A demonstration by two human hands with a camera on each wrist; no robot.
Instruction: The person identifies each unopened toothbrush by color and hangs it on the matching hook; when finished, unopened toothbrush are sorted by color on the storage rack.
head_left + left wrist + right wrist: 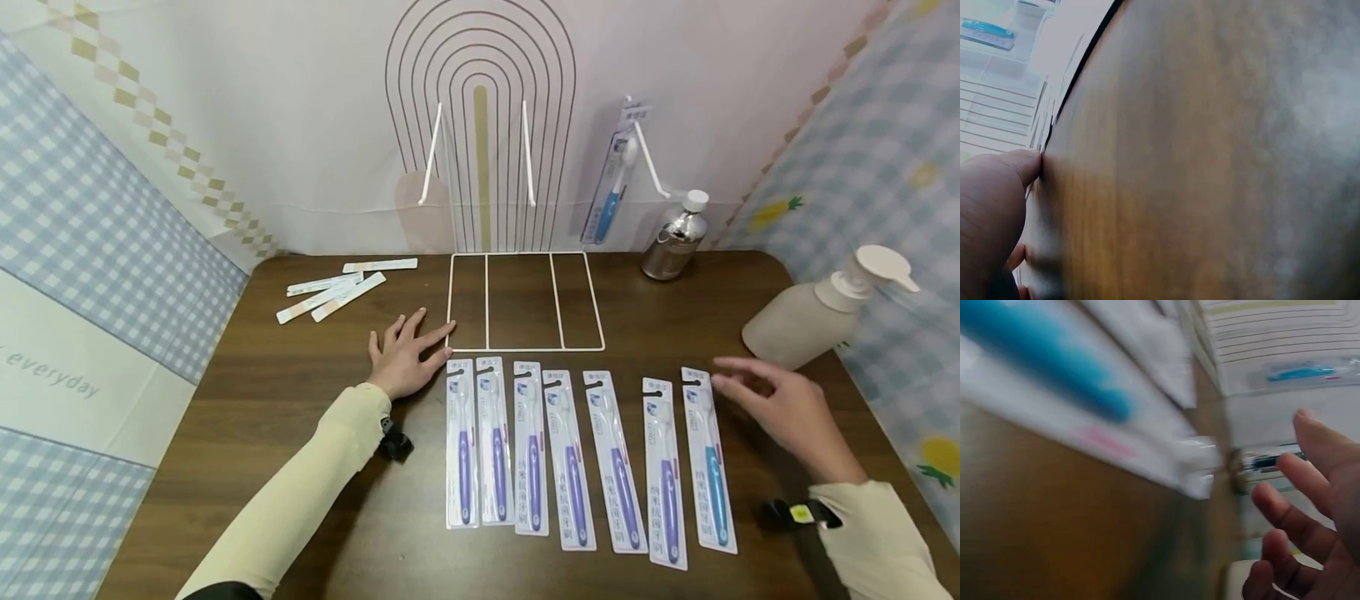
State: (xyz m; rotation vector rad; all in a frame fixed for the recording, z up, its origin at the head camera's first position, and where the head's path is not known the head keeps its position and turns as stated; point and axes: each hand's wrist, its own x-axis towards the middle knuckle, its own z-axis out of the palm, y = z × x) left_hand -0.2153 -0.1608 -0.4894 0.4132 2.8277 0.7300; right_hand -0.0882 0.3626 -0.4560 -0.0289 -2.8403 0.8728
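Observation:
Several packaged toothbrushes lie in a row on the brown table (285, 392); most have purple handles (532, 450), and the rightmost has a blue handle (711, 462). My left hand (405, 354) rests flat on the table, its fingers straight, touching the front left corner of the white wire rack (525, 302). My right hand (780, 408) hovers just right of the blue-handled pack with relaxed fingers and holds nothing. In the right wrist view the blue pack (1054, 381) is blurred beside my fingers (1297, 506). Another blue toothbrush pack (611, 179) hangs on the rack's right hook.
Several white flat strips (330, 293) lie at the back left of the table. A steel bottle (675, 237) stands behind the rack on the right. A beige pump bottle (817, 312) stands near the right edge. Patterned cloth walls close in three sides.

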